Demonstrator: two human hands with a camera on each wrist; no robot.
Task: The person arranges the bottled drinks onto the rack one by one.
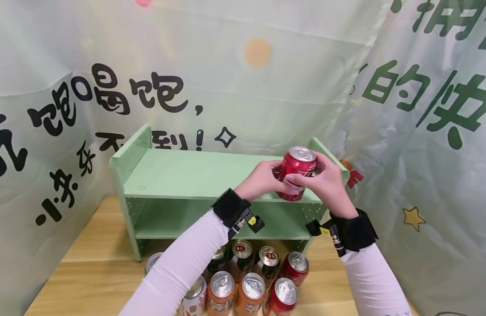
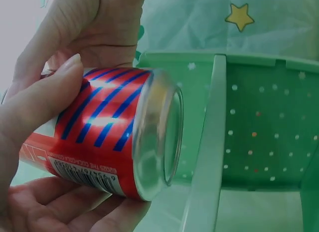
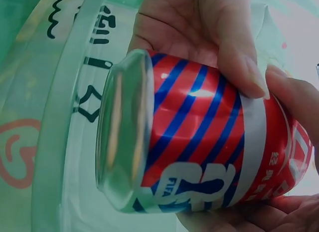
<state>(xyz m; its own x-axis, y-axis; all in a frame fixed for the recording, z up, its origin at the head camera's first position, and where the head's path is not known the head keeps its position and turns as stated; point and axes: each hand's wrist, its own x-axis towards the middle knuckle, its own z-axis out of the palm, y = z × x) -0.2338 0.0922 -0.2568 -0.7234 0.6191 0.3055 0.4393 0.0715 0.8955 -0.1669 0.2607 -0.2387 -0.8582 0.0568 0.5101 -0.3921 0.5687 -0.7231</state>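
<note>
Both hands hold one red soda can [image 1: 297, 169] upright at the right end of the green shelf unit, in front of its top board. My left hand [image 1: 264, 177] grips the can from the left, and my right hand [image 1: 325, 180] from the right, with the thumbs on its near side. In the left wrist view the can [image 2: 107, 127] shows blue stripes, a barcode and its bare metal base. The right wrist view shows the same can [image 3: 199, 137] with a FIFA mark; its base is off the board.
A two-tier green shelf [image 1: 195, 173] stands on the wooden table [image 1: 88, 259]. Before it are several cans: orange cans [image 1: 221, 289], dark cans [image 1: 268, 259] and red cans [image 1: 282, 296]. The left sleeve partly covers some. A printed cloth [image 1: 227, 66] hangs behind.
</note>
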